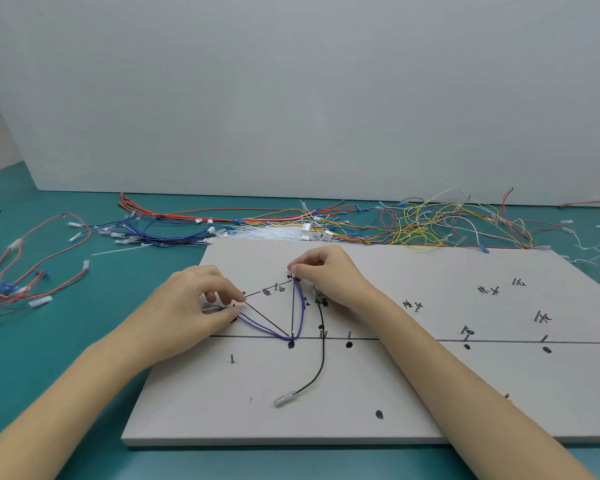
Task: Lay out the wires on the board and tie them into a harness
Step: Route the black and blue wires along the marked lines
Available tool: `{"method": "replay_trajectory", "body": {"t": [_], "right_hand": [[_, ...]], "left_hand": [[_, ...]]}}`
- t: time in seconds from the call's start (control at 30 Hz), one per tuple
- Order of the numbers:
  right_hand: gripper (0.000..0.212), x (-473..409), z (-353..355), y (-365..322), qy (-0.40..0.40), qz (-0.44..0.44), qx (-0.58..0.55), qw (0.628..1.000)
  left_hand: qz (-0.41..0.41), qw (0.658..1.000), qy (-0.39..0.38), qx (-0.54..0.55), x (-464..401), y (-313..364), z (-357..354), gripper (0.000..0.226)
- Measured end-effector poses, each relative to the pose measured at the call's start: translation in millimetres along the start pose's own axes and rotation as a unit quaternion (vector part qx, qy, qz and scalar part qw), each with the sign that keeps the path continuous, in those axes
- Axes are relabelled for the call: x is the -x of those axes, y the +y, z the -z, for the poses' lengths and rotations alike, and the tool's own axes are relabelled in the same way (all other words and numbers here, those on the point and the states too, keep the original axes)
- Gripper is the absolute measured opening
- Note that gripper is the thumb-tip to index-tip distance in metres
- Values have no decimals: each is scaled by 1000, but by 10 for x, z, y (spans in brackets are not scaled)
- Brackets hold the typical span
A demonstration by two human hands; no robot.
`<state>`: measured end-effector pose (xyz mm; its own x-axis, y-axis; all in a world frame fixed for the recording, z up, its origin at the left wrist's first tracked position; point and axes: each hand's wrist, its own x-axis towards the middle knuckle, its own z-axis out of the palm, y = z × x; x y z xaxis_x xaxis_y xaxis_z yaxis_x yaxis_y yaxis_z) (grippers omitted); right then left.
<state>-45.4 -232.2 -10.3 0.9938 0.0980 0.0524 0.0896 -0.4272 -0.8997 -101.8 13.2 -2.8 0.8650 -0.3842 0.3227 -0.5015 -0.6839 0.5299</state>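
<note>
A white harness board (413, 403) lies on the teal table, marked with black lines, dots, labels and small metal pins. A blue wire pair (300, 313) runs in a V: from my left hand (191, 306) down around a pin near a black dot (291, 344), then up to my right hand (326, 275). My left hand pinches the blue wire's left end at the board's left edge. My right hand pinches its upper end at a pin. A black wire (321, 358) with a clear terminal (284, 399) curves down the board from under my right hand.
Loose wires lie behind the board: a blue and black bundle (160, 233), red wires (222, 213), a tangle of yellow, red and white wires (440, 223), white cable ties (274, 233). More red wires (21, 271) sprawl at the left. A white wall stands behind.
</note>
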Motion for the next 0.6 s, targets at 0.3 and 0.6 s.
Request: {"method": "replay_trajectory", "body": {"t": [0.3, 0.6], "right_hand": [[13, 25, 6, -5, -3, 9, -3, 1000], [10, 27, -1, -11, -5, 9, 16, 1000]], "left_hand": [[7, 1000, 0, 19, -13, -31, -33, 9], [3, 999, -1, -46, -7, -51, -92, 16]]}}
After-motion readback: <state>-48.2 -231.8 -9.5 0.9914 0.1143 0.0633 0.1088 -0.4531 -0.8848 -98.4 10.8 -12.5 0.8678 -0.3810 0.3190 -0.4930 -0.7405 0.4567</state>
